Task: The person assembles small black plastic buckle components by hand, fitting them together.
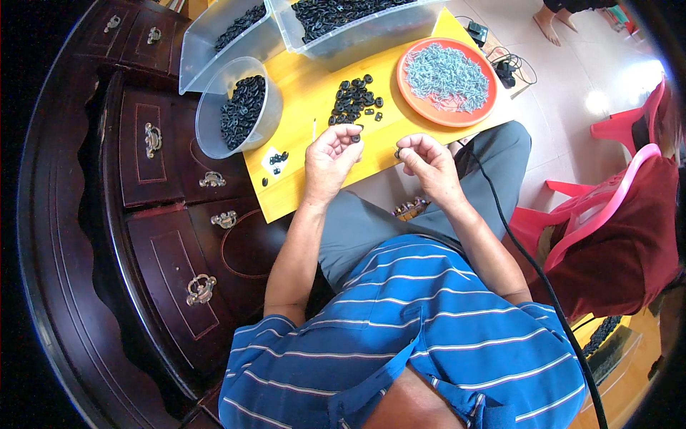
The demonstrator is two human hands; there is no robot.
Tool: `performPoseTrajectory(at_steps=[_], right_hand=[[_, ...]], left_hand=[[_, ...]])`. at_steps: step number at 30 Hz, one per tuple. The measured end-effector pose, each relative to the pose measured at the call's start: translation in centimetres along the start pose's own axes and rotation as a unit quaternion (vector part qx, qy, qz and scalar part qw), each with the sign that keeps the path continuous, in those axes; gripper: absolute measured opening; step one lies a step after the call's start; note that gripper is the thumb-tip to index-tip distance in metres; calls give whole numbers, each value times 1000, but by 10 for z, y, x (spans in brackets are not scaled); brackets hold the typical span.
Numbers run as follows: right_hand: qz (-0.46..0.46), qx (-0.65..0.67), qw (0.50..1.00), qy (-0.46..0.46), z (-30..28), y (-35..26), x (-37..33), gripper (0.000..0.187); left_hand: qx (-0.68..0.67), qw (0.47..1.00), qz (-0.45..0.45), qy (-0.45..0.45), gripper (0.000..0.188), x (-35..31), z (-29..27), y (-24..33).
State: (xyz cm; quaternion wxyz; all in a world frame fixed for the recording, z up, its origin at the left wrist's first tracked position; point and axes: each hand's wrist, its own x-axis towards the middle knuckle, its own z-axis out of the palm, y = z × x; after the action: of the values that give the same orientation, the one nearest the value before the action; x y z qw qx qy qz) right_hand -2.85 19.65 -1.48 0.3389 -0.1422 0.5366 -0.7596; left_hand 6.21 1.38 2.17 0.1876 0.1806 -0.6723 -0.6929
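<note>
A small black part [355, 138] is pinched between the thumb and fingertips of my left hand [330, 163], just past the pile's near edge, above the table. My right hand [431, 166], well apart from the left, has thumb and forefinger closed on a dark bit [398, 153]; it's mostly covered, so I can't tell its shape. My other right fingers are curled.

Just beyond my left fingertips a loose pile [349, 100] of black parts lies on the yellow table [300, 79]. Right of it sits a red plate [421, 109] heaped with grey-blue slivers [446, 75]. To the left, near the corner, a few black pieces [278, 159] lie on and about a white patch [269, 156], with a lone oval [265, 181] nearer me.

A round clear tub [273, 107] of black parts stands at the table's left edge; behind it are two clear bins [343, 53] of the same. Dark drawers [161, 250] rise on my left, and a pink chair [572, 239] stands to my right.
</note>
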Motion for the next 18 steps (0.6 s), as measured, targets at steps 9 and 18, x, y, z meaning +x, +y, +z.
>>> performPoseTrajectory(at_steps=[9,18], right_hand=[[-2,-17,1000,-16,0,2,-2,15],[12,-34,999,-26,1,8,-3,16]], left_hand=[[102,994,1,-47,13,-1,-9,-6],[25,998,-41,-30,14,-4,-6,-6]])
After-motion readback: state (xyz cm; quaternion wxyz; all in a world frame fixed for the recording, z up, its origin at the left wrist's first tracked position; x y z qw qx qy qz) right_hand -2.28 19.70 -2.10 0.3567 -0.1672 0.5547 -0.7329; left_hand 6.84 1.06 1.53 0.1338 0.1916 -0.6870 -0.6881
